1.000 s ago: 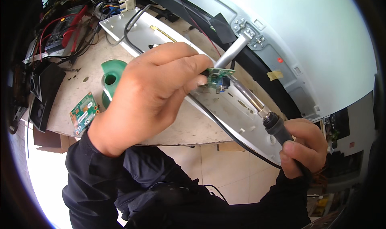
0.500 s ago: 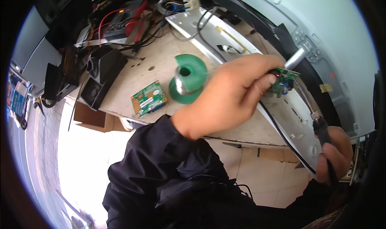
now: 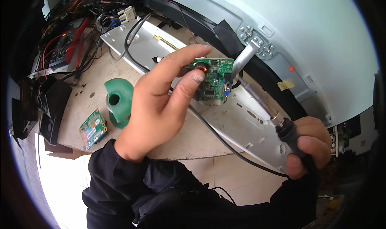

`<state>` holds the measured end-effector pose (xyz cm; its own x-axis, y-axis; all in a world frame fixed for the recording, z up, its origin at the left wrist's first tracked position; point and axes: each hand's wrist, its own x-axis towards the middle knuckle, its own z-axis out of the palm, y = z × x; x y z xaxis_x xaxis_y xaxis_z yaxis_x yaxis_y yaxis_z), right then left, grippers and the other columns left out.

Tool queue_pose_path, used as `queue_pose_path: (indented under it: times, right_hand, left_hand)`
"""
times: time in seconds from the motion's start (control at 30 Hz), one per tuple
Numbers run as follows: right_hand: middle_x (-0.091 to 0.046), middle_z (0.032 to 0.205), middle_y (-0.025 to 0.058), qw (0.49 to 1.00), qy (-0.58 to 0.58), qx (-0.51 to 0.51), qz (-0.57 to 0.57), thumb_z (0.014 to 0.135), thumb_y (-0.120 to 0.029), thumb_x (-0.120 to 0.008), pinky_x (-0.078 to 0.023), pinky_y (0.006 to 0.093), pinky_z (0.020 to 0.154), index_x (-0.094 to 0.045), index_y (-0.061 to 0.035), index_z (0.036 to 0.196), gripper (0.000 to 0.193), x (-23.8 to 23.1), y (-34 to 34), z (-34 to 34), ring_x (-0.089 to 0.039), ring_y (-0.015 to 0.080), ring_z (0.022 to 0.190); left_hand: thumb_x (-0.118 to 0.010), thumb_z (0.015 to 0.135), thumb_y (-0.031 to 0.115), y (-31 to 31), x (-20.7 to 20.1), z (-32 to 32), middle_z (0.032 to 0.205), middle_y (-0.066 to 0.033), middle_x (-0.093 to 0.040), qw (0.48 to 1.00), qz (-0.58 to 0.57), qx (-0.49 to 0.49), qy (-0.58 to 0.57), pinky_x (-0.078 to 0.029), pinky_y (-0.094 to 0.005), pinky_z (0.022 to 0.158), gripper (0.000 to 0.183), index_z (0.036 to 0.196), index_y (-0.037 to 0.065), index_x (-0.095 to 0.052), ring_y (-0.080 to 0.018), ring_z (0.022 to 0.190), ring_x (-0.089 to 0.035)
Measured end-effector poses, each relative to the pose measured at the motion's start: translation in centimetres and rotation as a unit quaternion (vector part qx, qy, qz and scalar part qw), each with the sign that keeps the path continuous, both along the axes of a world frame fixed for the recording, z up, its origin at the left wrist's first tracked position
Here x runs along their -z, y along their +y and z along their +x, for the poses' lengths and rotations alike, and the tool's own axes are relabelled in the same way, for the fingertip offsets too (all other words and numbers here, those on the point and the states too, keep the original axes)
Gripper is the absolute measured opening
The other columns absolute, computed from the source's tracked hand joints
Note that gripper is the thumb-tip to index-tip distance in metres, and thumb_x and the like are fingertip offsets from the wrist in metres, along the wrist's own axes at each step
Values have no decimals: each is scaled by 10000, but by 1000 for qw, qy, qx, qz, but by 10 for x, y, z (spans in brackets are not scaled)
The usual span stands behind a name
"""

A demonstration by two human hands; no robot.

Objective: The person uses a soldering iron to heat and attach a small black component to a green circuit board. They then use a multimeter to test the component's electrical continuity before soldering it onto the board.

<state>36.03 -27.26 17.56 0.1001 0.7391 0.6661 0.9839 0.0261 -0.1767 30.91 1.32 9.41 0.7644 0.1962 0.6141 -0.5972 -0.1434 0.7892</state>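
Between the thumb and fingers of my left hand [image 3: 161, 104] is a green circuit board [image 3: 217, 70], raised above the bench. Its component side shows a copper-wound coil by my thumb and a blue connector [image 3: 226, 93] on the right edge. My right hand [image 3: 309, 146] grips the dark handle of a soldering iron [image 3: 277, 116]. The iron's metal shaft slants up and left, and its end lies close to the board's right edge; whether they touch I cannot tell. Left of my wrist stands a green solder spool [image 3: 120, 93], partly hidden. A second circuit board [image 3: 93, 128] lies beside it.
Under my hands runs a long white plastic housing [image 3: 251, 126] with a black cable [image 3: 215, 131] across it. A large grey panel [image 3: 313, 40] with a metal bracket stands at right. A red-edged multimeter [image 3: 66, 44] and a tangle of wires [image 3: 102, 18] sit far left.
The view has swung right, so bench things appear further left. The held board has turned, now showing its component face. My left thumb lies by the coil; both hands keep their holds.
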Motion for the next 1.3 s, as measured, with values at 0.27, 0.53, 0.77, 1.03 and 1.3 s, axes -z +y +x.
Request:
queue_pose_path:
  times: [0.27, 0.53, 0.77, 1.03, 1.3]
  right_hand:
    - [-630, 904, 125, 1000, -11, -9, -13, 665, -32, -796, -527, 319, 604, -693, -86, 1038, 391, -1, 9, 10, -645, 250, 697]
    - [-615, 908, 120, 998, -64, 3, -9, 743, -86, -804, -526, 319, 568, -703, -81, 1012, 287, 6, 21, 8, -666, 262, 655]
    - [-604, 935, 130, 997, -81, -2, -6, 800, -87, -763, -530, 325, 577, -725, -79, 1012, 215, 9, 20, 10, -659, 263, 701]
    - [-602, 937, 132, 997, -76, -5, -5, 782, -84, -771, -547, 330, 583, -728, -84, 1018, 240, 11, 19, 11, -653, 264, 710]
    - [-603, 913, 136, 998, -65, 3, 2, 773, -92, -775, -552, 337, 578, -724, -74, 1009, 242, 12, 19, 10, -654, 265, 693]
  left_hand:
    - [-561, 1028, 101, 3, 0, 0, 1234, -78, -629, 1000, -7, 10, 17, -435, -270, 992, 333, 1338, -21, -556, -132, 1118, -582]
    - [-567, 1025, 98, 5, 1, -2, 1215, -81, -643, 1000, -3, 3, 15, -438, -267, 992, 326, 1328, -21, -564, -136, 1111, -593]
    - [-568, 1022, 84, 6, 1, -1, 1205, -85, -656, 1000, -6, 13, 16, -449, -263, 985, 318, 1321, -24, -571, -135, 1094, -602]
    - [-577, 1019, 90, 7, 1, -2, 1202, -89, -660, 1000, 9, 7, -3, -465, -261, 963, 309, 1307, -23, -583, -129, 1077, -608]
    - [-585, 1014, 93, 6, 0, -2, 1202, -91, -661, 1000, -1, 12, 0, -472, -268, 963, 302, 1294, -19, -596, -139, 1077, -617]
